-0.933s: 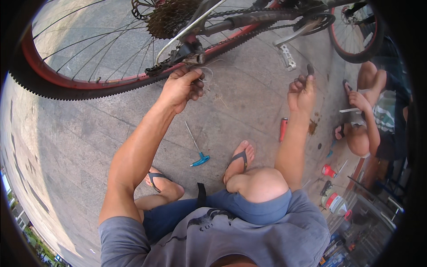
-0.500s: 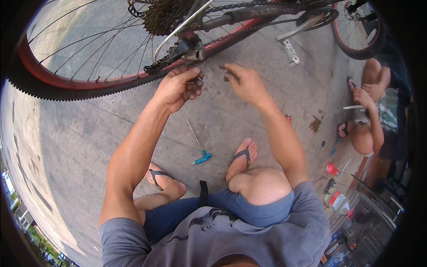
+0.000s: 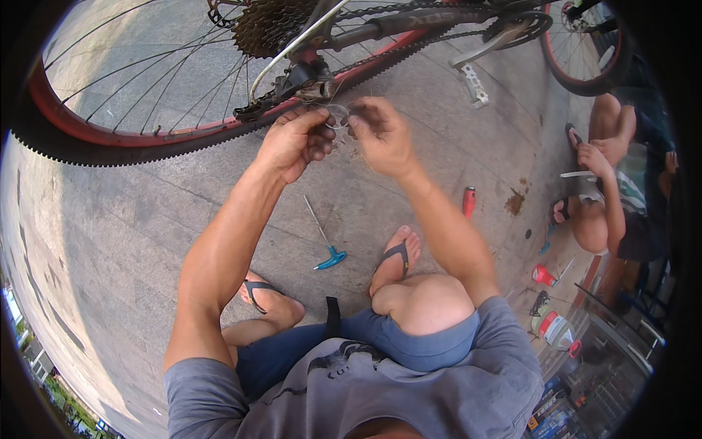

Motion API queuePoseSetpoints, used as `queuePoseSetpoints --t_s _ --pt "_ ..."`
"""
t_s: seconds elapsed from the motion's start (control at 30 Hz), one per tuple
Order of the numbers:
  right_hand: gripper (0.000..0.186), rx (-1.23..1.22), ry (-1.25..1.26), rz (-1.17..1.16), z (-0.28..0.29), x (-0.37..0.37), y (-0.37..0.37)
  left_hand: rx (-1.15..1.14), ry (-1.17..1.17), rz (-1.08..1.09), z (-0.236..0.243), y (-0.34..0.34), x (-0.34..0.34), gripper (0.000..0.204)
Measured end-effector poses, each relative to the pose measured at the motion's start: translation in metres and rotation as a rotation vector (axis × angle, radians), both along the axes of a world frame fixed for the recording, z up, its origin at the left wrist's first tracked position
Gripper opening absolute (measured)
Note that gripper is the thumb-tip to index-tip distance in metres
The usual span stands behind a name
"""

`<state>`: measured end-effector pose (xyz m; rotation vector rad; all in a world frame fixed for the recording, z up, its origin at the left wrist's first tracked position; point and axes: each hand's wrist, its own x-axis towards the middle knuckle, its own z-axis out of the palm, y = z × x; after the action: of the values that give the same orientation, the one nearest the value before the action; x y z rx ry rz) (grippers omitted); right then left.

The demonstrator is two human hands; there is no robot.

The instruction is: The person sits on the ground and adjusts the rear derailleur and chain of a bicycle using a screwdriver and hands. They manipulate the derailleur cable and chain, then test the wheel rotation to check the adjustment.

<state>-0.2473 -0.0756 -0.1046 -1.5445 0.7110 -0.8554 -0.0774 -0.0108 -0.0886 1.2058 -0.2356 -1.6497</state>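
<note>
A thin, looped wire cable (image 3: 336, 117) hangs between my two hands, just below the rear derailleur (image 3: 303, 79) of a bicycle. My left hand (image 3: 294, 143) pinches the loop's left side with thumb and fingers, close to the tyre. On its right side, my right hand (image 3: 384, 139) is closed with thumb and forefinger on the loop. Above them run the white cable housing (image 3: 272, 64), the rusty cassette (image 3: 267, 28) and the chain (image 3: 391, 53). Part of the cable is hidden behind my fingers.
On the paving lies a T-handle hex key (image 3: 330, 257) with a blue grip, and right of my forearm a red-handled tool (image 3: 469, 202). A person (image 3: 607, 157) sits at the right, near a clear bottle (image 3: 554, 327). The bicycle's pedal (image 3: 474, 84) juts out at the upper right.
My right hand has moved left to the cable and now grips it beside my left hand. The cable is bent into a tighter loop. The red-handled tool has come into fuller view.
</note>
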Motion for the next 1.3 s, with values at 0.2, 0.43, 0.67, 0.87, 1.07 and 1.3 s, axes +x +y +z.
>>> queuePoseSetpoints --t_s 0.2,0.43,0.67,0.87,1.07,1.3 --pt "0.016 -0.441 0.126 0.004 0.009 0.003 0.0 -0.031 -0.008 0.024 0.002 0.0 -0.004 0.017" --pt "0.011 0.312 -0.535 -0.044 0.026 -0.068 0.012 0.0 -0.074 0.055 -0.001 -0.001 -0.005 0.016" --pt "0.016 0.42 -0.636 -0.465 0.035 -0.211 -0.007 -0.135 -0.153 -0.017 -0.002 -0.003 -0.01 0.012" --pt "0.022 0.41 0.179 -0.448 -0.02 -0.172 -0.015 -0.066 0.107 0.123 -0.004 0.003 -0.002 0.014" --pt "0.029 0.092 0.672 0.137 -0.035 -0.064 -0.033 -0.155 -0.057 0.099 -0.012 0.017 0.004 0.016" --pt "0.027 -0.584 0.379 0.198 -0.023 0.006 -0.023 -0.182 0.034 0.19 -0.015 0.03 0.0 0.019"
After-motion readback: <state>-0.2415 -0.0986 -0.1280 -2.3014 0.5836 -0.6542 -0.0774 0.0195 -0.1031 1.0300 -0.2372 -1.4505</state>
